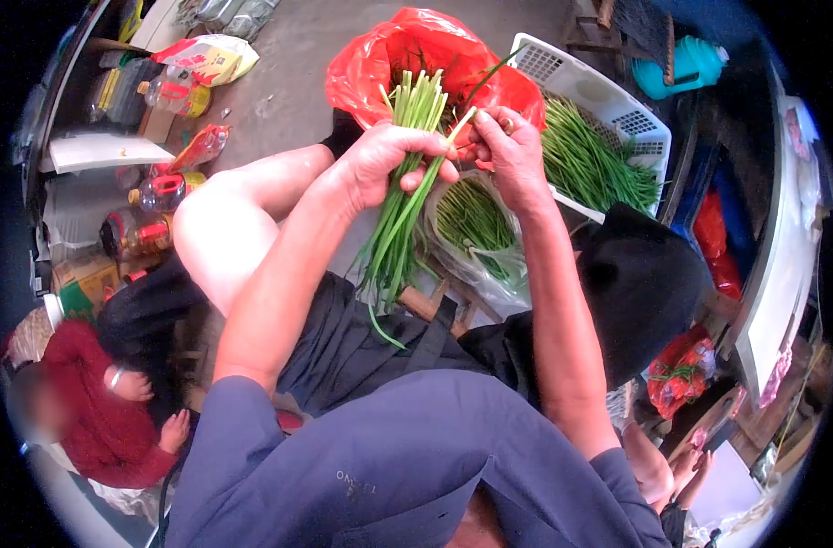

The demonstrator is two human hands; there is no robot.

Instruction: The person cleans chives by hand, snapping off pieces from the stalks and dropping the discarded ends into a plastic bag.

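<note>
My left hand (393,164) is closed around a bunch of garlic chives (389,242), pale cut ends pointing away and green leaves hanging towards my lap. Close beside it, my right hand (510,151) is closed, thumb and finger pinched at a chive stalk near the pale tip of one that sticks out of the bunch. A dark green strand rises from near these fingers. Behind both hands stands a red plastic bag (366,68), its contents partly hidden by the bunch. Below my right hand, a clear-bag-lined container (444,260) holds more chives.
A white plastic basket (608,87) of chives stands at the right, near a teal jug (681,68). Oil bottles (165,192) line the left side. A person in a dark red top (92,402) sits at lower left; another person's hands (690,475) show at lower right.
</note>
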